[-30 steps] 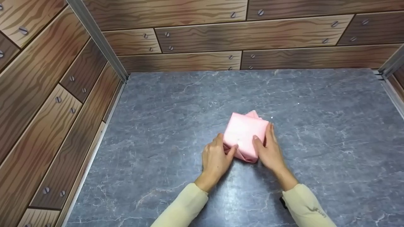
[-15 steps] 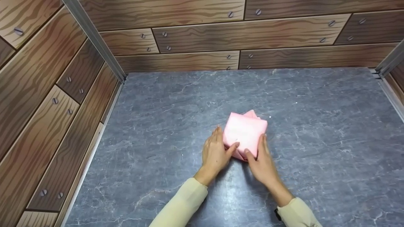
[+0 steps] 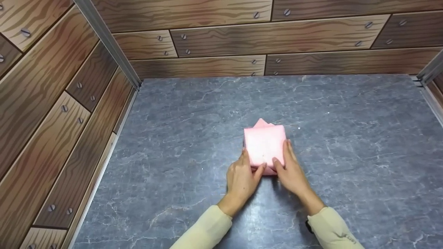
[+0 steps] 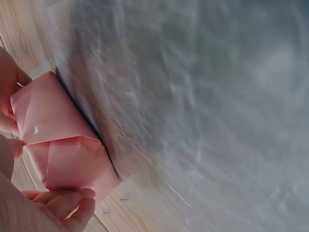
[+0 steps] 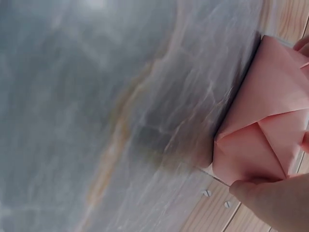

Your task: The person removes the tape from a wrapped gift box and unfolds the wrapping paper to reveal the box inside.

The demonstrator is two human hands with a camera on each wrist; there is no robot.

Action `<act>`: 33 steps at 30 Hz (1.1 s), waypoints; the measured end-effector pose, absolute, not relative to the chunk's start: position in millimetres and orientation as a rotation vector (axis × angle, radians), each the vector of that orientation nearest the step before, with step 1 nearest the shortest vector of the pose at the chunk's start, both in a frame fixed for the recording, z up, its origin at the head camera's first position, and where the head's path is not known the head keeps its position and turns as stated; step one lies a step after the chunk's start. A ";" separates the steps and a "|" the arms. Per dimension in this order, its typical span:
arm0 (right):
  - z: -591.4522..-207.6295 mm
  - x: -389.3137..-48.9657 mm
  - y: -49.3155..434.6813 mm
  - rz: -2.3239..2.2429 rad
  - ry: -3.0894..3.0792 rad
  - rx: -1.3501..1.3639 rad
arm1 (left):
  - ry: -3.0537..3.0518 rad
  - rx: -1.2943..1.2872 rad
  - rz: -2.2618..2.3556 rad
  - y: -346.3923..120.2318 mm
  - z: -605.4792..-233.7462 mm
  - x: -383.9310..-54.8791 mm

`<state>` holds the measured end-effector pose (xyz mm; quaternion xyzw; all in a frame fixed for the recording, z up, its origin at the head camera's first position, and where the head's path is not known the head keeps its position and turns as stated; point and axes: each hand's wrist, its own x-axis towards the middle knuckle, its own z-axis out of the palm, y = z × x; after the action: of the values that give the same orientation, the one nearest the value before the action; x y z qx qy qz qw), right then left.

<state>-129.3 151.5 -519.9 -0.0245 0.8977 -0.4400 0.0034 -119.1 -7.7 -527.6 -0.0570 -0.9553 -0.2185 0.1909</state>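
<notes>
A square box wrapped in pink paper (image 3: 265,144) sits on the grey marbled tabletop. Its far side has a pointed paper flap (image 3: 262,122) sticking out. The left hand (image 3: 241,176) grips the box's near left corner, thumb on the front edge and fingers along the left side. On the opposite side the right hand (image 3: 292,173) holds it likewise, thumb at the front edge. Folded, overlapping paper shows on the side of the box (image 4: 63,140) in the left wrist view. The right wrist view shows similar folds on the pink box (image 5: 270,106), with fingers against its lower edge.
The marbled tabletop (image 3: 180,138) spreads around the box. Wood-patterned panels (image 3: 221,38) rise at the back and along the left. Metal corner posts (image 3: 107,45) stand at the far corners. Small white specks lie right of the box.
The box has turned counterclockwise as seen from above, and its flap has swung left. The right hand let its grip slide nearer, then turned the box; the left hand has shifted slightly right.
</notes>
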 end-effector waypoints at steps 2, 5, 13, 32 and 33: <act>-520.4 -131.3 154.1 -1.383 2.817 -0.094 | -2.671 -0.159 -0.614 -5.6 -527.5 -117.2; -520.5 -133.2 157.3 -1.384 2.820 -0.117 | -2.662 -0.161 -0.601 -3.6 -527.3 -115.0; -516.3 -121.1 153.3 -1.368 2.855 0.027 | -2.698 -0.167 -0.756 -7.0 -519.9 -129.3; -505.1 -82.7 130.8 -1.268 2.746 0.177 | -2.936 -0.233 -0.823 -19.7 -518.9 -187.5; -505.0 -83.1 131.1 -1.262 2.740 0.178 | -2.938 -0.239 -0.838 -19.9 -519.1 -188.4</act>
<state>-83.1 131.1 -505.0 0.0588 0.9051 -0.4168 0.0596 -188.4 -19.9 -519.1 -0.0779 -0.9581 -0.2731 0.0384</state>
